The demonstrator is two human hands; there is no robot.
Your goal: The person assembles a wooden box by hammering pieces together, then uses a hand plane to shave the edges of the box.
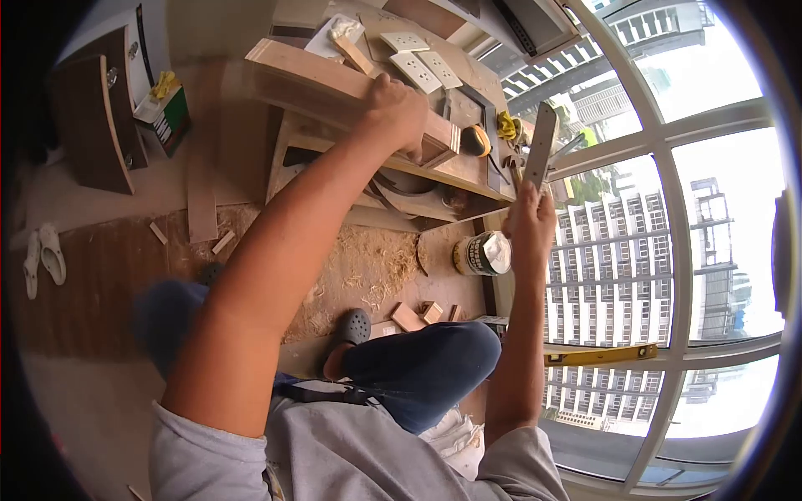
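My left hand (pixel 397 113) is closed over a long wooden piece (pixel 322 90) with layered, plywood-like ends, which lies slanted across the workbench (pixel 280 159). The fingers wrap its upper edge near the right end. Off to the right, beside the window, my right hand (pixel 532 221) grips a flat, narrow strip (pixel 543 142) with a rounded top and small holes, pointing upward; its exact kind I cannot tell. Between the hands, a yellow-and-black tape measure (pixel 476 140) rests on the bench.
Several white socket plates (pixel 415 71) and a white tray (pixel 334 37) lie on the bench. Wood shavings (pixel 376 267) cover the floor below. A paint can (pixel 483 253) stands near the window, and a yellow spirit level (pixel 601 355) lies along the frame. Wood offcuts (pixel 409 317) lie by my foot.
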